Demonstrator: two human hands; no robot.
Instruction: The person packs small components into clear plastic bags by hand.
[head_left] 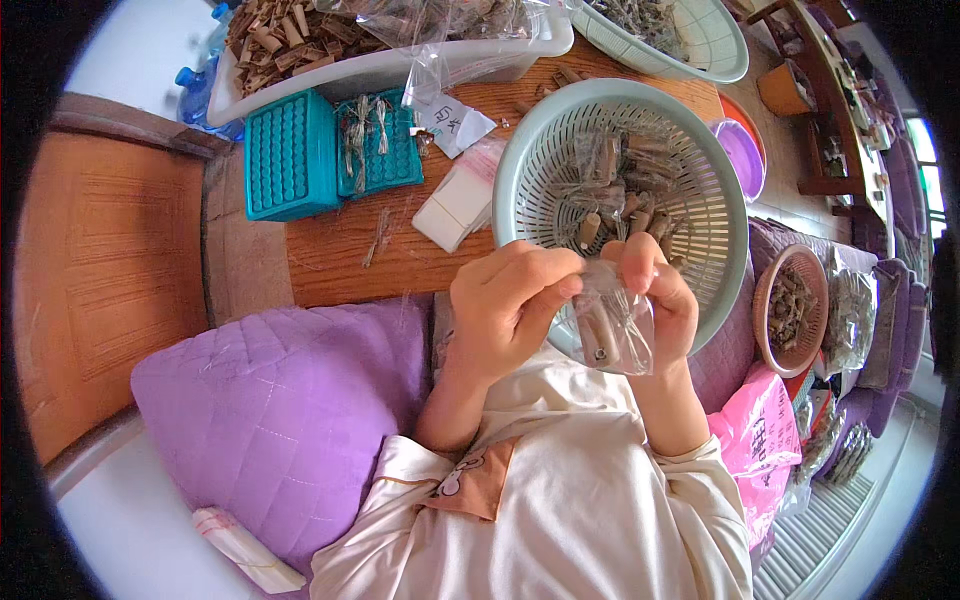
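Note:
A small clear plastic bag [632, 338] hangs upright between my hands, just over the near rim of the grey-green plastic colander [727, 268]. Inside the bag are a light brown tube-shaped piece [601, 335] and some thin pale strands. My left hand [512, 300] pinches the bag's upper left edge between thumb and fingers. At the upper right edge, my right hand [662, 295] grips it with thumb and curled fingers. Several brown tube pieces [590, 230] and filled clear bags [648, 160] lie in the colander behind my hands.
On the wooden table [340, 262] stand teal trays [290, 155], one with pale strand bundles [382, 125], and a stack of flat bags [452, 208]. A white tub [500, 62] of brown pieces is behind. At right are a pink basket [768, 300] and a pink bag [752, 430].

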